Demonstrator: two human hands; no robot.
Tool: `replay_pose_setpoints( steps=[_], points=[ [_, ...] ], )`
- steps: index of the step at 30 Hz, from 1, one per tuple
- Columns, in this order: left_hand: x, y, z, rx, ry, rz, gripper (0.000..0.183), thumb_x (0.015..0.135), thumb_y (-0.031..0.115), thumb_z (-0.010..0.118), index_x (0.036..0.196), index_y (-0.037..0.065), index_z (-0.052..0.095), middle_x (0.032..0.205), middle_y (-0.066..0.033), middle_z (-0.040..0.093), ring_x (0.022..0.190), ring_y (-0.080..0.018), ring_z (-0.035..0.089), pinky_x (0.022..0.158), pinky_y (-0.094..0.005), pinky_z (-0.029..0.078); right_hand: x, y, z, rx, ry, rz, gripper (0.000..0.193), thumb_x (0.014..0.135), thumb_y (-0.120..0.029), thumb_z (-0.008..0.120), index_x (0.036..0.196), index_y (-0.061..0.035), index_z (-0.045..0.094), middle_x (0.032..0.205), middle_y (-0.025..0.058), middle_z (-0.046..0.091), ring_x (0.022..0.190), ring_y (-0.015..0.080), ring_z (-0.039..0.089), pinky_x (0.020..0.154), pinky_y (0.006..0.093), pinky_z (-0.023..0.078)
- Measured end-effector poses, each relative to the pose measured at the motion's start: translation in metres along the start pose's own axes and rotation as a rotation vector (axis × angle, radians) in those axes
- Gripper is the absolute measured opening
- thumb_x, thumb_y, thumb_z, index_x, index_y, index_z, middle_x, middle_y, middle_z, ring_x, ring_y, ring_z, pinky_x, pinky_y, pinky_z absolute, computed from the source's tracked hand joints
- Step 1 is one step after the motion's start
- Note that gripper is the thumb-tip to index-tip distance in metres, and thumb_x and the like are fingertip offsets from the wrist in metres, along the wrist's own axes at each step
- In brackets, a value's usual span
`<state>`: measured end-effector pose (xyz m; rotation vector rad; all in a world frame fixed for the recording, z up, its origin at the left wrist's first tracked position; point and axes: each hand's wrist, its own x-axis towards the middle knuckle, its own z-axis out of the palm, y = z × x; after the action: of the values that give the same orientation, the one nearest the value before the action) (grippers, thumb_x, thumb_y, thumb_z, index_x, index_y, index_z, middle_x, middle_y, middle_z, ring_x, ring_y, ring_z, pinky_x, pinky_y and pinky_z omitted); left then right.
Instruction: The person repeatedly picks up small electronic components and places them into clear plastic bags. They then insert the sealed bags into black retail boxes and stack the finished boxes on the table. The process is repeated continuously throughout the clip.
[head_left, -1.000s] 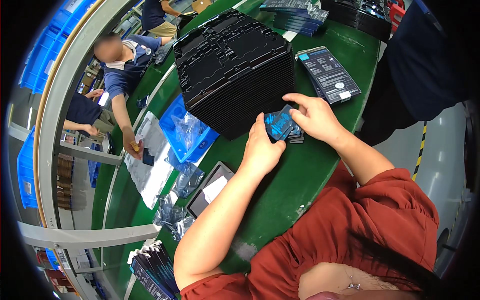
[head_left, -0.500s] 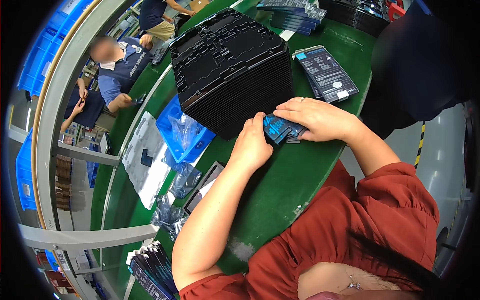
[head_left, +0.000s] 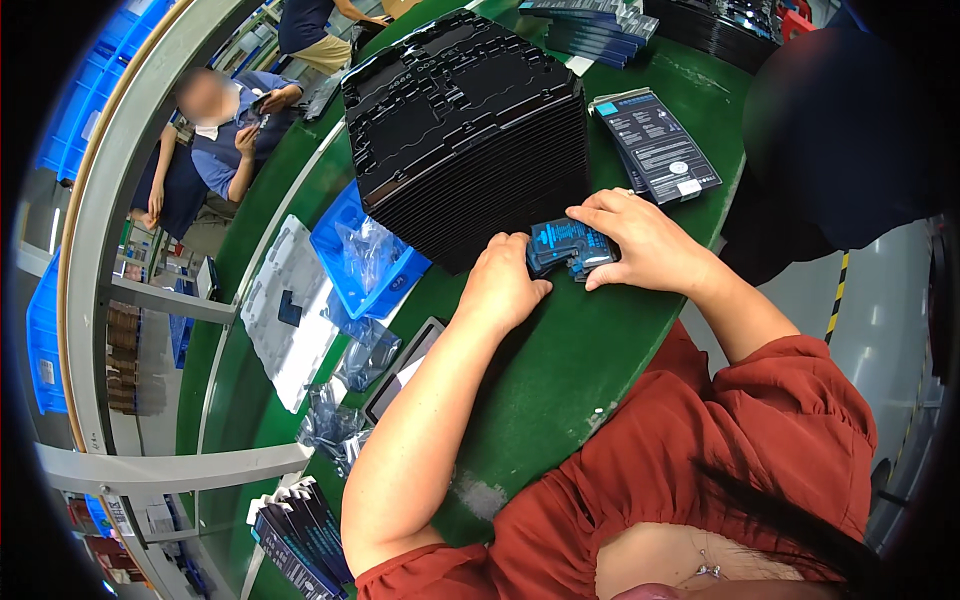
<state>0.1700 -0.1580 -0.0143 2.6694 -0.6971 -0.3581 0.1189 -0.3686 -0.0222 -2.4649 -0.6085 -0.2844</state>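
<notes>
A small stack of dark flat notched pieces with blue print [head_left: 570, 243] rests at the foot of the tall pile of black plastic trays [head_left: 480, 150]. My left hand [head_left: 503, 278] is closed against the stack's left end, fingers on the far side and thumb on the near side. At the other end, my right hand [head_left: 640, 240] grips the stack between fingers at the back and thumb in front. Parts of the pieces are hidden under my fingers. What the pieces are I cannot make out. Two flat dark boxes [head_left: 660, 150] lie beyond my right hand.
A blue bin [head_left: 375, 290] with clear plastic bags stands left of the trays, beside a white board [head_left: 285, 330]. More dark boxes stand at lower left [head_left: 300, 540] and at the back [head_left: 600, 35]. A co-worker [head_left: 230, 130] sits across; another person [head_left: 840, 150] is at right.
My right hand has shifted right and drawn its fingers back, uncovering more of the stack. My left hand has barely moved. The co-worker across has raised both hands, holding a small dark object.
</notes>
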Motion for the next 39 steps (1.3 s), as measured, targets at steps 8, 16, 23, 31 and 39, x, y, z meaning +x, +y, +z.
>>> replay_pose_setpoints(
  steps=[8, 16, 23, 31, 39],
  points=[
    [-0.004, -0.009, 0.015, -0.092, 0.118, -0.088, 0.076, 0.066, 0.018, 0.082, 0.129, -0.005, 0.047, 0.104, -0.0190, 0.062, 0.097, -0.0305, 0.062, 0.088, -0.0375, 0.050, 0.015, 0.010, 0.004, -0.008, -0.025, -0.258, 0.081, 0.057, -0.024, 0.084, 0.128, -0.0014, 0.052, 0.124, 0.0145, 0.054, 0.116, 0.0342, 0.050, 0.100, 0.0416, 0.041],
    [-0.009, 0.007, 0.008, -0.134, 0.068, -0.129, 0.074, 0.070, 0.012, 0.079, 0.131, -0.006, 0.041, 0.111, -0.0255, 0.061, 0.107, -0.0371, 0.059, 0.093, -0.0412, 0.048, 0.033, 0.015, 0.001, 0.013, -0.211, -0.280, 0.079, 0.061, -0.037, 0.079, 0.128, -0.0028, 0.054, 0.123, 0.0147, 0.057, 0.114, 0.0342, 0.051, 0.099, 0.0434, 0.041],
    [-0.021, 0.007, 0.012, -0.023, 0.216, -0.093, 0.069, 0.072, 0.014, 0.078, 0.129, -0.004, 0.044, 0.107, -0.0209, 0.062, 0.100, -0.0340, 0.062, 0.087, -0.0400, 0.050, 0.023, 0.009, -0.009, -0.056, -0.014, -0.350, 0.070, 0.064, -0.037, 0.079, 0.122, -0.0037, 0.059, 0.124, 0.0138, 0.057, 0.113, 0.0339, 0.052, 0.096, 0.0426, 0.044],
    [-0.104, 0.029, -0.034, 0.051, 0.331, 0.156, 0.072, 0.072, 0.015, 0.078, 0.133, 0.000, 0.043, 0.112, -0.0186, 0.059, 0.101, -0.0337, 0.060, 0.085, -0.0403, 0.050, -0.018, 0.050, -0.044, -0.454, 0.344, 0.339, 0.079, 0.067, -0.044, 0.078, 0.130, -0.0023, 0.053, 0.139, 0.0251, 0.042, 0.126, 0.0397, 0.044, 0.104, 0.0446, 0.039],
    [-0.183, 0.015, -0.047, -0.092, 0.323, 0.118, 0.068, 0.071, 0.014, 0.079, 0.131, 0.001, 0.049, 0.111, -0.0171, 0.062, 0.098, -0.0285, 0.061, 0.079, -0.0354, 0.052, -0.017, 0.049, -0.029, -0.475, 0.251, 0.540, 0.084, 0.066, -0.046, 0.073, 0.134, -0.0022, 0.050, 0.142, 0.0266, 0.038, 0.128, 0.0415, 0.042, 0.106, 0.0457, 0.037]
  ],
)
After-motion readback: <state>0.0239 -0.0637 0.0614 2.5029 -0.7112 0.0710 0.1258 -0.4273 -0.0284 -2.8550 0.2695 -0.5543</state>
